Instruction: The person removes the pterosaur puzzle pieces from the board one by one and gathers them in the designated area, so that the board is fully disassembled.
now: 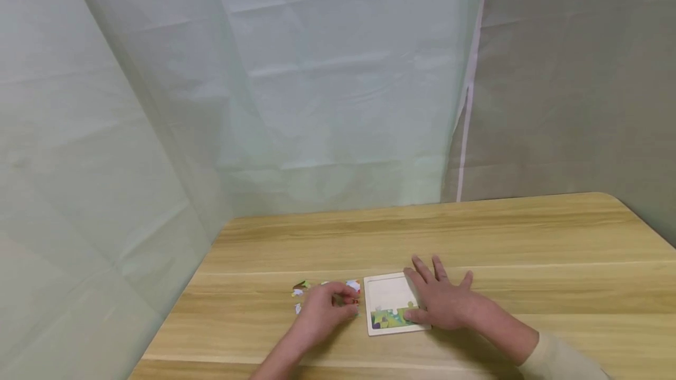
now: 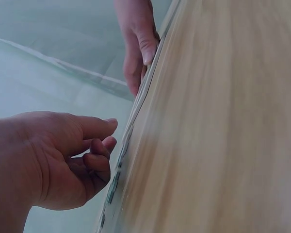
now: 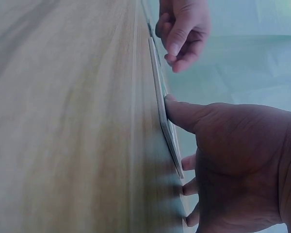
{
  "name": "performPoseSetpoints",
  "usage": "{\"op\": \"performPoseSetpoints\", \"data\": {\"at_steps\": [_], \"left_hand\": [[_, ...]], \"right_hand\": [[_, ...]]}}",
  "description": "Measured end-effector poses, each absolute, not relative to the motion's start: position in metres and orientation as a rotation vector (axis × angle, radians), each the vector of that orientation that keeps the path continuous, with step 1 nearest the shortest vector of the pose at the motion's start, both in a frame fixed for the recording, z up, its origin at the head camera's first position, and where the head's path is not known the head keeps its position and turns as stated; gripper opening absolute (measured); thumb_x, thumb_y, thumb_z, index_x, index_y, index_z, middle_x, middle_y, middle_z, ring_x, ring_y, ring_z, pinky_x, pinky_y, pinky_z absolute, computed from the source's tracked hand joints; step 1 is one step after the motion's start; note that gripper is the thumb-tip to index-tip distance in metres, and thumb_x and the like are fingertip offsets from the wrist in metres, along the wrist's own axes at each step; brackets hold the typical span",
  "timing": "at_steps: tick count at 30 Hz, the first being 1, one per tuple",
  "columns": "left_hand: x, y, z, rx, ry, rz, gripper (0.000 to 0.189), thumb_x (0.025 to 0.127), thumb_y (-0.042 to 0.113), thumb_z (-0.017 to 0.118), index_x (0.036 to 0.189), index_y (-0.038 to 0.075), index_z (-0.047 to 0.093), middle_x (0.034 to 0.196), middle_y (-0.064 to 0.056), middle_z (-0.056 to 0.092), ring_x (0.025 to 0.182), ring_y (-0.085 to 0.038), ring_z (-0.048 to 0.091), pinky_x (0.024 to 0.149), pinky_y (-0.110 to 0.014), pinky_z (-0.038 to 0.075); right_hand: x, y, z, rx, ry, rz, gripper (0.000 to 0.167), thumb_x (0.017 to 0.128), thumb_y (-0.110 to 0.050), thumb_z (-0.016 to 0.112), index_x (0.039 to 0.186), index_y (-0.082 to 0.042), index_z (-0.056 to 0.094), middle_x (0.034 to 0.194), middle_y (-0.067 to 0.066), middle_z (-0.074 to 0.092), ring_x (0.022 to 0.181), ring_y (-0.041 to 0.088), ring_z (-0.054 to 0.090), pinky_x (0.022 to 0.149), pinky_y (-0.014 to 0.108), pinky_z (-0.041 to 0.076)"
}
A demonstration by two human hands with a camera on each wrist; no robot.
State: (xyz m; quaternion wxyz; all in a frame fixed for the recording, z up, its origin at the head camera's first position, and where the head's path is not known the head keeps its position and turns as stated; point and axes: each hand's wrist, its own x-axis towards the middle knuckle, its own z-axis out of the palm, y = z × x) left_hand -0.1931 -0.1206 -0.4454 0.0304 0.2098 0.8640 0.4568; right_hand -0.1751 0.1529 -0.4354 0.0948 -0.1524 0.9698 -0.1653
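Observation:
A light wooden puzzle tray (image 1: pixel 385 293) lies flat, its bottom row filled with green jigsaw pieces (image 1: pixel 391 318). My right hand (image 1: pixel 442 302) rests over its right side with fingers spread, the thumb on the green pieces. In the right wrist view, the right hand's thumb (image 3: pixel 179 111) touches the tray's edge (image 3: pixel 164 109). Left of the tray, my left hand (image 1: pixel 321 309) hovers low over loose jigsaw pieces (image 1: pixel 301 286). Thumb and fingers of the left hand (image 2: pixel 63 155) are loosely bent, with nothing visible between them. The palm partly hides the pieces below.
A white piece with red (image 1: pixel 352 285) lies close to the tray's left edge. The wood-grain table (image 1: pixel 507 233) extends beyond both hands. Pale sheeting (image 1: pixel 338 104) hangs behind the table and along its left side, with a grey sheet (image 1: pixel 570 104) at the right.

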Motion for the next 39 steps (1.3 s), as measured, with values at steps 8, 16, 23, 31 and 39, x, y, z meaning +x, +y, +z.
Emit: {"op": "performPoseSetpoints", "data": {"at_steps": [8, 16, 23, 31, 39], "left_hand": [[-0.191, -0.108, -0.446, 0.64, 2.639, 1.369, 0.017, 0.083, 0.009, 0.081, 0.098, 0.009, 0.076, 0.086, 0.004, 0.065, 0.069, -0.009, 0.052, 0.062, -0.024, 0.044], [-0.188, -0.095, -0.447, 0.681, 2.651, 1.33, 0.019, 0.079, 0.008, 0.084, 0.096, 0.01, 0.076, 0.084, 0.004, 0.063, 0.075, -0.008, 0.054, 0.068, -0.025, 0.046], [-0.187, -0.088, -0.445, 0.75, 2.695, 1.137, 0.032, 0.074, 0.014, 0.089, 0.103, 0.011, 0.076, 0.086, 0.008, 0.057, 0.09, -0.014, 0.055, 0.085, -0.032, 0.048], [-0.186, -0.087, -0.441, 0.749, 2.707, 1.062, 0.032, 0.075, 0.016, 0.089, 0.103, 0.011, 0.075, 0.088, 0.007, 0.054, 0.082, -0.009, 0.048, 0.077, -0.028, 0.045], [-0.186, -0.087, -0.441, 0.733, 2.723, 1.032, 0.032, 0.074, 0.015, 0.09, 0.101, 0.014, 0.073, 0.088, 0.007, 0.052, 0.082, -0.009, 0.047, 0.077, -0.028, 0.045]], "right_hand": [[-0.175, 0.153, -0.435, -0.451, 2.884, -0.489, 0.091, 0.09, -0.06, 0.065, 0.155, -0.006, 0.031, 0.166, 0.017, 0.014, 0.148, 0.053, 0.007, 0.086, 0.092, 0.005], [-0.175, 0.153, -0.435, -0.45, 2.886, -0.491, 0.092, 0.09, -0.06, 0.065, 0.154, -0.004, 0.031, 0.166, 0.018, 0.014, 0.148, 0.053, 0.008, 0.086, 0.092, 0.006], [-0.175, 0.153, -0.436, -0.46, 2.892, -0.481, 0.091, 0.091, -0.06, 0.065, 0.154, -0.003, 0.031, 0.166, 0.018, 0.014, 0.148, 0.053, 0.009, 0.086, 0.092, 0.007], [-0.177, 0.151, -0.437, -0.45, 2.894, -0.475, 0.092, 0.09, -0.06, 0.065, 0.154, -0.004, 0.03, 0.166, 0.018, 0.014, 0.148, 0.053, 0.008, 0.086, 0.092, 0.006], [-0.177, 0.148, -0.437, -0.435, 2.892, -0.455, 0.092, 0.09, -0.06, 0.065, 0.154, -0.004, 0.031, 0.166, 0.018, 0.014, 0.148, 0.052, 0.008, 0.087, 0.091, 0.007]]}}
